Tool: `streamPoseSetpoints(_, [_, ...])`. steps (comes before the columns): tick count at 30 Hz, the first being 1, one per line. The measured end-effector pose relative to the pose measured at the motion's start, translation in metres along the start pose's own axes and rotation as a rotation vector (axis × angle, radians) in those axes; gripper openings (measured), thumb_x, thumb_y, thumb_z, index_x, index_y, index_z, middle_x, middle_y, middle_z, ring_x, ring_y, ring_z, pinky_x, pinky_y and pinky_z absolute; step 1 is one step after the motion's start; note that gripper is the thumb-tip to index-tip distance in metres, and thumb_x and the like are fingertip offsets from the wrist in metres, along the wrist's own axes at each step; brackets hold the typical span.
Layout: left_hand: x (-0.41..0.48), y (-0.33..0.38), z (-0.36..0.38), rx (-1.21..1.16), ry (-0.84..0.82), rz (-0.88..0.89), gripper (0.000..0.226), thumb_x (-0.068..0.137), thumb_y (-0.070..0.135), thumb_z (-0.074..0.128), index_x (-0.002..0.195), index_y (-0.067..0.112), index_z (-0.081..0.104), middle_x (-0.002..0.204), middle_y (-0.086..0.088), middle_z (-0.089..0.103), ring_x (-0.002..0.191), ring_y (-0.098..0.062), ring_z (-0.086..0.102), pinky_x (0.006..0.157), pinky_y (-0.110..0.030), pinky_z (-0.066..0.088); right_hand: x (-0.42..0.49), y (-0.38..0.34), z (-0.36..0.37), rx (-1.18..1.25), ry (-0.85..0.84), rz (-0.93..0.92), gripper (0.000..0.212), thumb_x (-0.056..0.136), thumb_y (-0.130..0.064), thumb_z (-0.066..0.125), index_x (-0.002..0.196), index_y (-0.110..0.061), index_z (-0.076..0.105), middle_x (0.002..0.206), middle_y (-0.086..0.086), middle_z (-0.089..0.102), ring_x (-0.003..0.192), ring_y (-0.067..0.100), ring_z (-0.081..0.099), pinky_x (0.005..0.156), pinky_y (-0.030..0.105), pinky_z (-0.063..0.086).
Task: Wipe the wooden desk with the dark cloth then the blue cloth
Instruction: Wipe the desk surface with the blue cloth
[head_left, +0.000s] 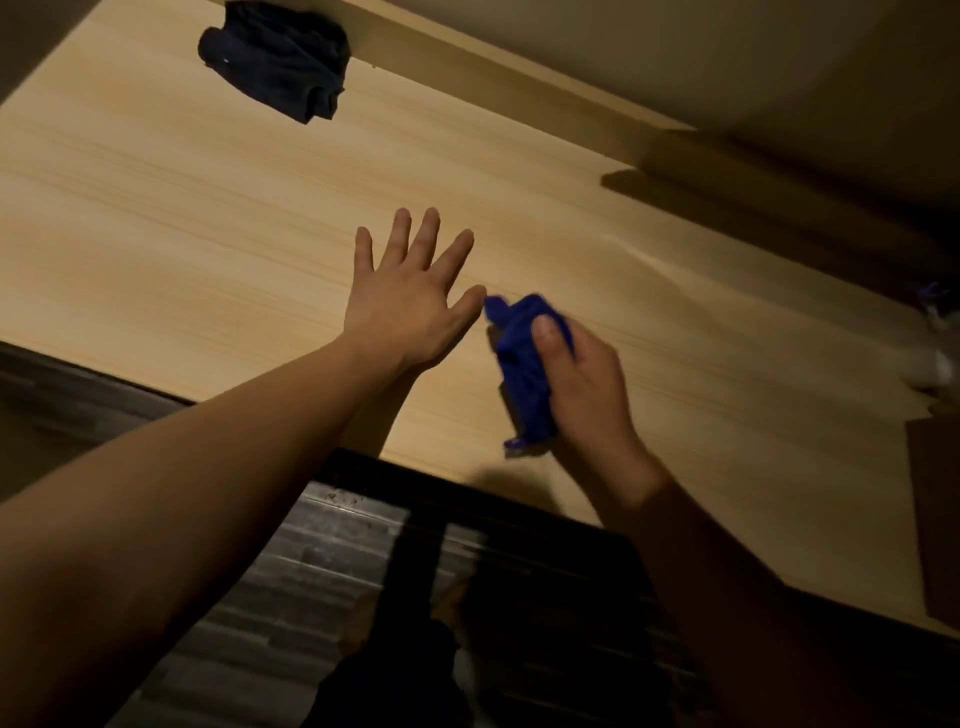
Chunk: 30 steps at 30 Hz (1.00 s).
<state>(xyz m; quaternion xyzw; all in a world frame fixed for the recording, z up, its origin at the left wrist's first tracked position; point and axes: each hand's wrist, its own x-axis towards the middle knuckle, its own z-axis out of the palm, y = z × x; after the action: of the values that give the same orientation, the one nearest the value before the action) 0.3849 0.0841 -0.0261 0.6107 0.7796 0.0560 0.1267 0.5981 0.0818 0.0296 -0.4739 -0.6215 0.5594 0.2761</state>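
Right now the right hand (582, 384) grips a crumpled blue cloth (524, 374), fingers closed. Left hand (405, 306) spread, empty. Dark cloth (278, 62) bunched far back on the wooden surface (208, 208).

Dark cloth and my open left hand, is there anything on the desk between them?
Nothing. In the head view, only bare wooden desk runs from the dark cloth to the left hand.

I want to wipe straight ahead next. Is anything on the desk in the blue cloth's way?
Only the left hand, spread just beside the blue cloth held in the right hand. The dark cloth lies at the desk's far edge.
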Motion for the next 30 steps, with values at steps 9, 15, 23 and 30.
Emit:
streamPoseSetpoints(9, [0.000,0.005,0.001,0.010,0.031,-0.035,0.074,0.103,0.076,0.011,0.170,0.045,0.003,0.181,-0.001,-0.005,0.166,-0.029,-0.012,0.129,-0.065,-0.005,0.179,0.013,-0.082,-0.918,0.080,-0.266,0.047,0.107,-0.048,0.031,0.125,-0.019,0.064,0.125,0.003,0.067,0.125,0.025,0.055,0.104,0.044,0.029])
streamPoseSetpoints(15, [0.001,0.007,0.001,0.026,0.029,-0.053,0.072,0.104,0.076,0.012,0.170,0.046,0.002,0.181,0.000,-0.007,0.166,-0.028,-0.013,0.129,-0.063,-0.006,0.235,0.012,-0.077,-1.168,-0.002,-0.136,0.057,0.109,-0.051,0.028,0.160,-0.027,0.030,0.171,0.000,0.020,0.157,0.026,0.013,0.119,0.056,0.018])
streamPoseSetpoints(23, [0.001,0.008,0.001,0.027,0.023,-0.070,0.072,0.104,0.075,0.015,0.169,0.047,0.003,0.181,0.001,-0.007,0.165,-0.026,-0.014,0.129,-0.062,-0.008,0.228,0.015,-0.074,-1.253,-0.091,-0.112,0.066,0.105,-0.064,0.019,0.164,-0.039,0.007,0.175,-0.006,0.001,0.159,0.029,0.001,0.118,0.062,0.015])
streamPoseSetpoints(30, [0.001,0.008,0.000,0.032,0.005,-0.063,0.073,0.103,0.076,0.012,0.169,0.047,0.000,0.180,0.001,-0.009,0.165,-0.026,-0.016,0.129,-0.063,-0.007,0.183,0.025,-0.061,-1.235,-0.057,-0.152,0.066,0.104,-0.064,0.020,0.164,-0.039,0.014,0.174,-0.005,0.009,0.159,0.027,0.007,0.122,0.060,0.014])
